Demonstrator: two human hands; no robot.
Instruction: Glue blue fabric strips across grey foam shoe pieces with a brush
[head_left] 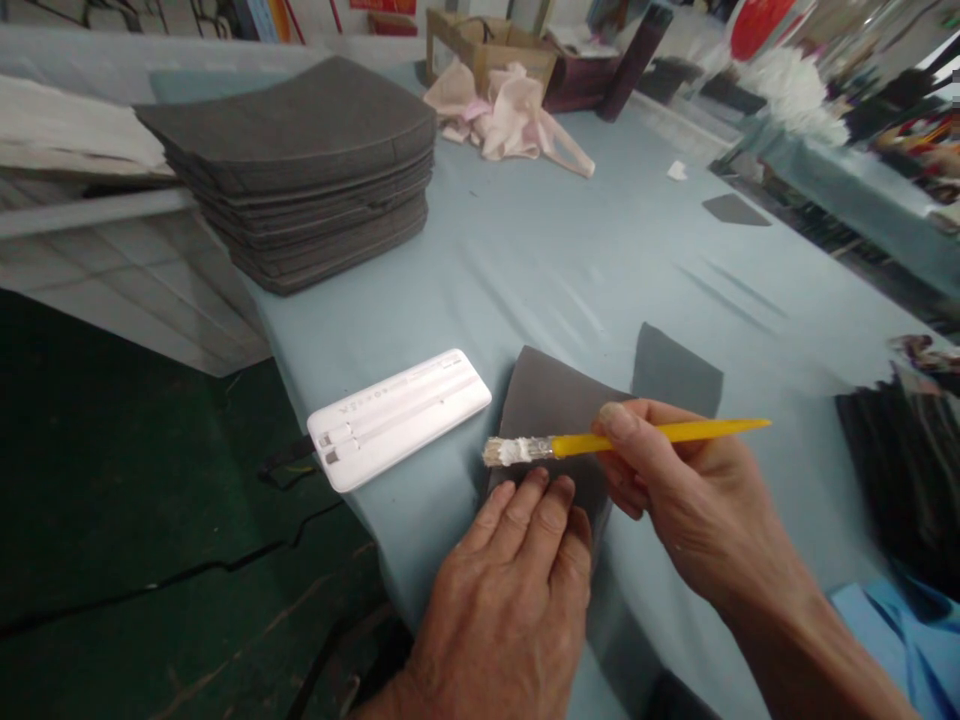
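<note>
Left hand on sheet, brush in right

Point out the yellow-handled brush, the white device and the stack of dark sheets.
Yellow-handled brush [577, 443]: head view, handle near the ferrule.
White device [399, 420]: head view, middle of its upper face.
Stack of dark sheets [300, 125]: head view, top sheet's surface.

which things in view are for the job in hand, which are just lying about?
For the job:
brush, in the right hand
grey piece, under the left hand
dark stack, probably: similar-looking sheets

Lying about, apparently:
white device
pink cloth
box
white scrap
</note>
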